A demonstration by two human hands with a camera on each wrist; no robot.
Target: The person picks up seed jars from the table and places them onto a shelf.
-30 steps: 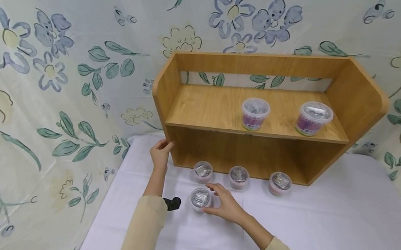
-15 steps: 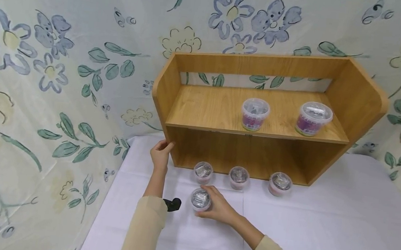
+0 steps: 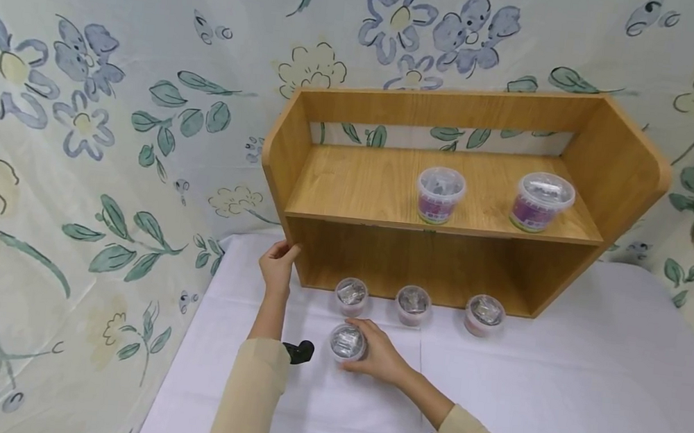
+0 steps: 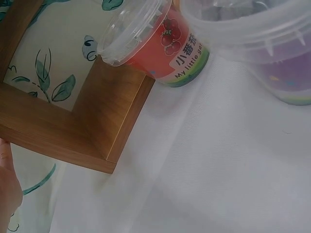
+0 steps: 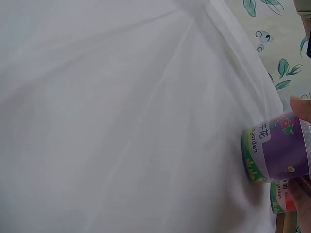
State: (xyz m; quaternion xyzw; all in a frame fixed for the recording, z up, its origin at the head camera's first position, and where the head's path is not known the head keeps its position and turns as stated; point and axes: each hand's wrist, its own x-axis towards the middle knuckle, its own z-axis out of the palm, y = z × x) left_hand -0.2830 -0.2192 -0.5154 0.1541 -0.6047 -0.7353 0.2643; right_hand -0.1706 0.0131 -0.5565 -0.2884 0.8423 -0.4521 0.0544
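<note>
My right hand [image 3: 380, 356] grips a small clear-lidded plastic tub [image 3: 347, 342], thumb and fingers on either side of it. The tub stands upright or nearly so on the white cloth, and its label [image 5: 286, 150] looks purple in the right wrist view. At the lower left of the wooden shelf [image 3: 358, 190], my left hand [image 3: 278, 266] pinches the front edge of the side panel. Just beyond the held tub is a second tub [image 3: 351, 296], red-labelled in the left wrist view. Two more tubs, a middle one [image 3: 413, 305] and a right one [image 3: 484, 315], stand along the shelf's front.
On the upper board stand two purple-labelled tubs, one near the middle [image 3: 439, 196] and one at the right [image 3: 541, 202]. White cloth [image 3: 555, 404] covers the table. A floral curtain [image 3: 168, 53] hangs behind the shelf.
My right hand has moved left and closed round the near tub, which it earlier reached for with spread fingers. The left hand has stayed at the shelf's side.
</note>
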